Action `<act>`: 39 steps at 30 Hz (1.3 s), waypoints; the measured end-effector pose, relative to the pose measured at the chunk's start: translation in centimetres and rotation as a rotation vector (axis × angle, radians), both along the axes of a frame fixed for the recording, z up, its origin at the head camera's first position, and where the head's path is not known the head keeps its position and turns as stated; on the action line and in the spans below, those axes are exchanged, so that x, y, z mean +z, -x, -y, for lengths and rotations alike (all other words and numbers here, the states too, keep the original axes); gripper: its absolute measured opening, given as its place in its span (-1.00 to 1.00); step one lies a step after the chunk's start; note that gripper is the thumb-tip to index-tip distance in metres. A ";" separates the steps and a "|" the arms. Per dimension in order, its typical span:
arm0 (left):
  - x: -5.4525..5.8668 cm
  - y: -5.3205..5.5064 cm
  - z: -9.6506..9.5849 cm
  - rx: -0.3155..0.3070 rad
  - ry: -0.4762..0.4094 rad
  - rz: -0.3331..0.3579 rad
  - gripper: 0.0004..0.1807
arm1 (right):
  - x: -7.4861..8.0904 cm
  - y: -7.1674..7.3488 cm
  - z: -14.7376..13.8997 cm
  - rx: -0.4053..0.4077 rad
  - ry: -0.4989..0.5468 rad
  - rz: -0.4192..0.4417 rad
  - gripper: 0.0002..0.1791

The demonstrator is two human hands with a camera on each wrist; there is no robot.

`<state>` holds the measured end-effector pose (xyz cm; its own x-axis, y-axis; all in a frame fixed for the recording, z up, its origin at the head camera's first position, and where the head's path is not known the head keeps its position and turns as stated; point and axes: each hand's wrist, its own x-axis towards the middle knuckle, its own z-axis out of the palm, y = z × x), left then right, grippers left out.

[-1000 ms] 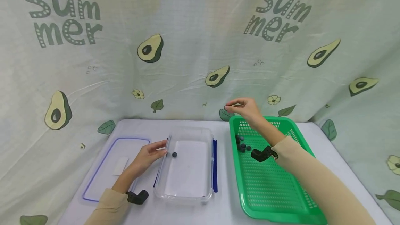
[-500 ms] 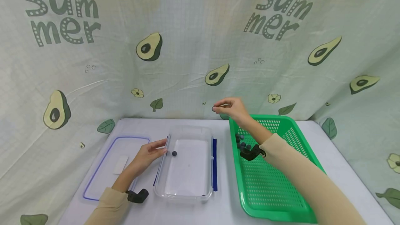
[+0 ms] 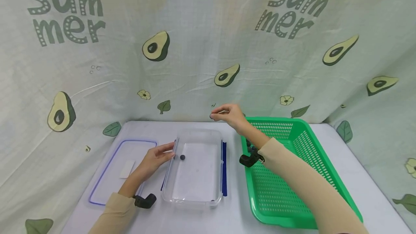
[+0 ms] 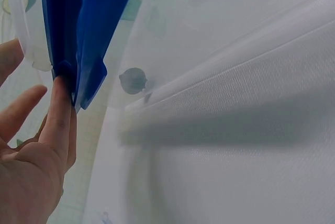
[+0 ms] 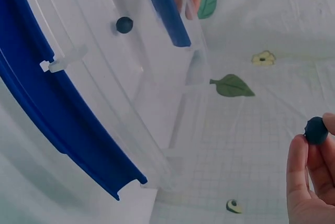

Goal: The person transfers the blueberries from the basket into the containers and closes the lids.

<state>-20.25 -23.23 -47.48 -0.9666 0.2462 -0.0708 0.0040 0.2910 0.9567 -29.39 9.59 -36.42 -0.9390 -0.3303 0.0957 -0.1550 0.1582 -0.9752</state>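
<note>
In the head view my right hand (image 3: pixel 230 116) is raised beyond the back edge of the table. It pinches a blueberry (image 5: pixel 315 131) between thumb and fingertips, clearest in the right wrist view. My left hand (image 3: pixel 157 159) touches the left side of a clear plastic container (image 3: pixel 196 176); in the left wrist view its fairly straight fingers rest against a blue latch flap (image 4: pixel 94 35). Inside the container one blueberry (image 3: pixel 182 157) lies near the left wall, and another small dark one (image 3: pixel 212 201) shows at the front right corner.
A green basket (image 3: pixel 250 194) stands to the right, with several blueberries (image 3: pixel 249 147) at its left side, partly hidden by my right wrist. A clear lid with a blue seal (image 3: pixel 107 170) lies at the left. A patterned cloth hangs behind the table.
My right hand has moved left with the blueberry, from above the basket's back left corner towards the container's back right. My left hand stays at the container's side.
</note>
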 end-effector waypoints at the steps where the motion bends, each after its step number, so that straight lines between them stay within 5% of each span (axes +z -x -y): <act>1: 0.0 0.0 0.0 0.000 -0.001 -0.001 -0.33 | -0.1 0.0 0.2 0.001 0.004 0.004 -0.65; 17: -0.2 0.3 0.1 0.004 -0.013 -0.006 -0.33 | -1.9 0.5 4.6 0.030 -0.015 0.001 -0.75; 39: -0.5 0.3 0.0 0.020 -0.003 0.000 -0.33 | -5.5 -0.5 8.1 0.050 -0.038 0.029 -0.80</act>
